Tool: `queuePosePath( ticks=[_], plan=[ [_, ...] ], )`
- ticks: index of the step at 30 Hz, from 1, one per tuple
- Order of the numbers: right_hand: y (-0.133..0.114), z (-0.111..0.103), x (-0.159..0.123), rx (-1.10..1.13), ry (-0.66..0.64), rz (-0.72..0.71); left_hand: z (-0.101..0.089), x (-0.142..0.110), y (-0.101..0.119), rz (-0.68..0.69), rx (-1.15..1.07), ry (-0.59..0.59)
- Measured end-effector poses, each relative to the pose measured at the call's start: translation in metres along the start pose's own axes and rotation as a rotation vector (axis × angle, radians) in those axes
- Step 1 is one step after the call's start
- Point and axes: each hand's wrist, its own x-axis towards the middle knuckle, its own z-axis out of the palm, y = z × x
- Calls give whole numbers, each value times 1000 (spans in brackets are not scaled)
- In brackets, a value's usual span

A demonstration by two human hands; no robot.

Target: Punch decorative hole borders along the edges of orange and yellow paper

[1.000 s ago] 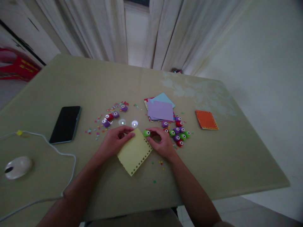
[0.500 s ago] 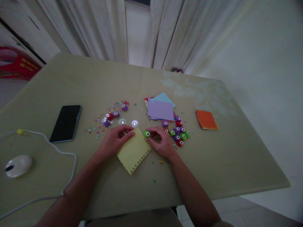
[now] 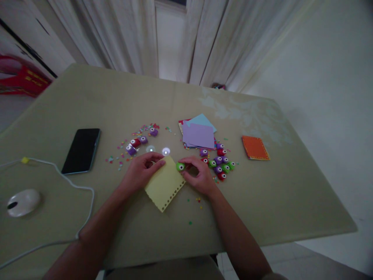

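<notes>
A yellow sheet of paper point(image 3: 163, 186) with small shapes punched along its lower right edge is tilted in front of me. My left hand point(image 3: 142, 169) pinches its upper left edge between thumb and fingers. At the sheet's right edge, my right hand point(image 3: 199, 175) is closed on a small green craft punch point(image 3: 180, 167) with an eye-like top. Right of that hand lies a cluster of purple, red and green punches point(image 3: 218, 160). Beyond the left hand are several more punches point(image 3: 135, 142) and two clear round discs, one a disc with a bright centre point(image 3: 166, 151).
Stacked purple and blue paper point(image 3: 198, 135) lies behind my hands. An orange paper square point(image 3: 255, 147) is at right. Colourful confetti point(image 3: 145, 128) is scattered about. At left are a phone point(image 3: 81, 151), a white mouse point(image 3: 23, 202) and a white cable point(image 3: 92, 202) near my left forearm.
The yellow paper's lower corner has shifted slightly up and to the right. Both hands keep their grips, nearly in place.
</notes>
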Motion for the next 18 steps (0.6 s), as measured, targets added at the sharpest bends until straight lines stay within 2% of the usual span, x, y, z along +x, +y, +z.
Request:
queuePosePath(
  ticks=[6,10,13,16,18],
  plan=[
    [-2,-1,1,-19,-65,-5,0,-1,-3,44,56,-55],
    [-1,0,3,-121,-113,-16,5,2,-5,111,153,-50],
    [2,-1,4,-185,-133,-24,11,6,-8,195,273,11],
    [4,-3,4,-211,-122,-28,14,7,-9,341,431,83],
    [4,-5,5,-210,-122,-29,12,3,-7,429,542,79]
  ],
)
